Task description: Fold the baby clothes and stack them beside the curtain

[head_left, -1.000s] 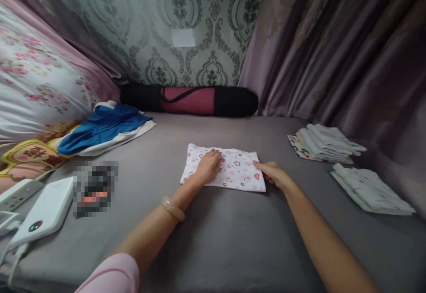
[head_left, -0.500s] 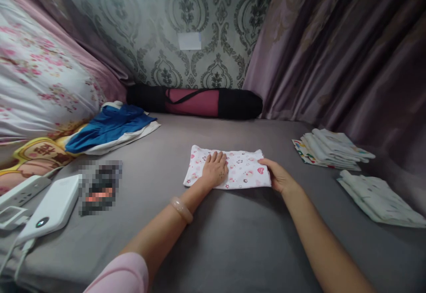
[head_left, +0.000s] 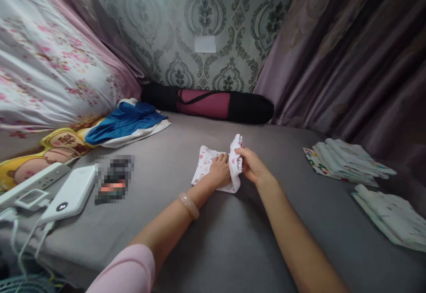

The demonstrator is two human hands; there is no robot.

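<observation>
Two hands work the printed cloth [head_left: 208, 162]: left [head_left: 221, 173] pressing flat, right [head_left: 250, 165] pinching its raised edge.

**Readable text in the scene**

A red Chinese character, apparently 华, is printed inside a yellow-edged emblem on the cartoon-patterned bedding [head_left: 61, 141] at the left edge of the bed. A white power bank [head_left: 71, 194] near the bed's front left corner shows a small round display with lit digits, too small to read. One object beside it is blurred out. Nothing else carries legible writing.
</observation>
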